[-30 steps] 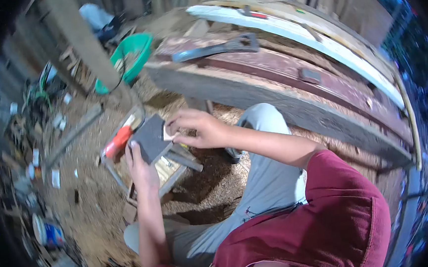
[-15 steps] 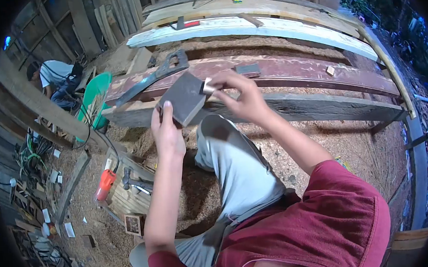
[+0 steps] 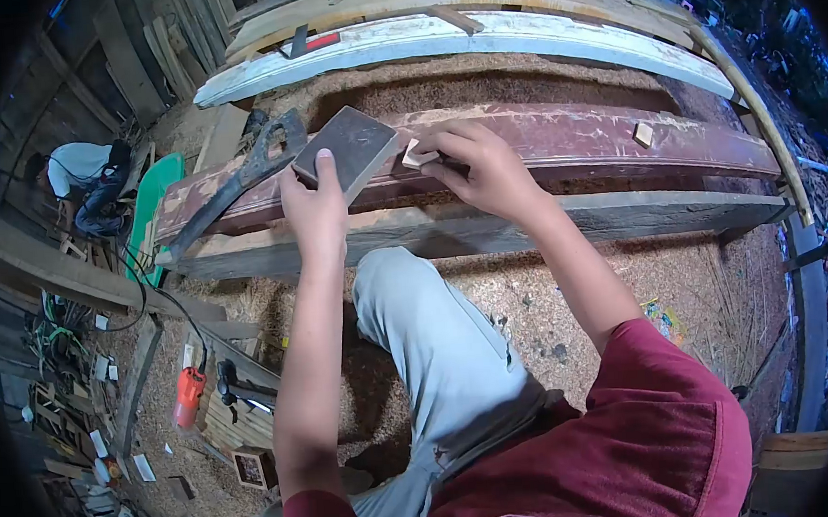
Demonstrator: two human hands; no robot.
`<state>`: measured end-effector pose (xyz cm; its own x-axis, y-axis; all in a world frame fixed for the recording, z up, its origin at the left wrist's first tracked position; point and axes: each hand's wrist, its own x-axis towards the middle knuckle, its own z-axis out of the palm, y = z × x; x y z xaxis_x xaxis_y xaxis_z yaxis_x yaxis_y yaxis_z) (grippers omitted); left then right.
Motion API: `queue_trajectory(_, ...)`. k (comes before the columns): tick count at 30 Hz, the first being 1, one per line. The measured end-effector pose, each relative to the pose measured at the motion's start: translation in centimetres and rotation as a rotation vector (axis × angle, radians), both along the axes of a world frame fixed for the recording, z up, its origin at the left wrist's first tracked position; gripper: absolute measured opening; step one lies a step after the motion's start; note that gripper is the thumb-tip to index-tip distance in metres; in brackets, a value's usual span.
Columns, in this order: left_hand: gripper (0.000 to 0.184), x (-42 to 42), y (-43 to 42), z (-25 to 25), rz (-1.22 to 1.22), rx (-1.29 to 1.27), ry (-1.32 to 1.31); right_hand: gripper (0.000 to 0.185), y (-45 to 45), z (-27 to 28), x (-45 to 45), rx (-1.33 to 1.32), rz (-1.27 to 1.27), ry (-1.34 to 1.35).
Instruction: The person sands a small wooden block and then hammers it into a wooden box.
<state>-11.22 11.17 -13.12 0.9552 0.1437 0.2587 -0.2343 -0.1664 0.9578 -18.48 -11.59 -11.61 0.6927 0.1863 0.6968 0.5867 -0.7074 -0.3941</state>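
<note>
My left hand is closed around a flat rectangular wooden block with a dark grey top face, the thumb pressed on that face. Just right of it, my right hand pinches a small pale piece of wood, with a small gap between piece and block. Both hands are above a reddish-brown board. A handsaw lies across the board's left end, and another small wood piece rests toward its right end.
A grey beam runs along the near side. White-painted and bare boards lie beyond, with a red-handled square. On the left are a green tub, an orange power tool, a hammer and a crouching person.
The view has shifted, so the bench sits further left. My right hand has drawn the small piece slightly away from the block's edge. My left hand keeps its grip on the block.
</note>
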Motion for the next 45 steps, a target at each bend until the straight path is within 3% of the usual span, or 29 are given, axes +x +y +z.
queue_trajectory(4, 0.051, 0.7, 0.1, 0.3, 0.108, 0.719, -0.151, 0.027, -1.5, -0.5, -0.3, -0.055, -0.059, -0.026)
queue_trajectory(8, 0.055, 1.6, -0.5, 0.2, 0.164, 0.997, -0.119, 0.025, -4.0, -0.4, -1.3, -0.016, -0.153, 0.046)
queue_trajectory(14, 0.039, -0.8, -0.5, 2.0, 0.297, 0.785, -0.463, 0.028, -5.3, 0.8, -2.7, 0.057, -0.139, -0.044)
queue_trajectory(17, 0.026, -4.0, 4.2, 2.2, -0.046, 0.592, -0.432, 0.030, -3.2, 1.5, -3.6, 0.193, 0.000, -0.006)
queue_trajectory(20, 0.021, -9.9, 8.5, 2.8, -0.334, 0.372, -0.216, 0.034, 2.1, 2.8, -5.1, 0.301, 0.229, 0.154)
queue_trajectory(23, 0.025, -17.5, 11.5, 2.1, -0.233, 0.054, 0.148, 0.035, 9.1, 2.3, -6.0, 0.275, 0.511, 0.316)
queue_trajectory(27, 0.023, -24.2, 17.3, 0.2, -0.114, -0.229, 0.271, 0.030, 18.9, 1.4, -7.5, 0.127, 0.806, 0.301)
queue_trajectory(31, 0.018, -26.0, 25.2, -1.9, 0.077, -0.157, 0.162, 0.031, 27.8, 1.0, -7.4, 0.065, 0.936, 0.201)
queue_trajectory(34, 0.017, -26.0, 33.8, -3.6, 0.384, -0.118, 0.103, 0.029, 33.9, 0.0, -6.4, 0.056, 0.954, 0.244)
queue_trajectory(36, 0.015, -26.6, 40.2, -6.6, 0.602, 0.101, 0.035, 0.026, 37.6, -2.2, -5.6, -0.015, 0.985, 0.445)
queue_trajectory(42, 0.027, -31.2, 53.7, -17.5, 0.869, 0.089, 0.384, 0.014, 48.7, -13.2, -7.7, -0.168, 1.091, 0.634)
queue_trajectory(45, 0.034, -31.8, 52.6, -13.8, 0.966, 0.173, 0.438, 0.015, 54.0, -17.4, -8.2, -0.264, 1.054, 0.668)
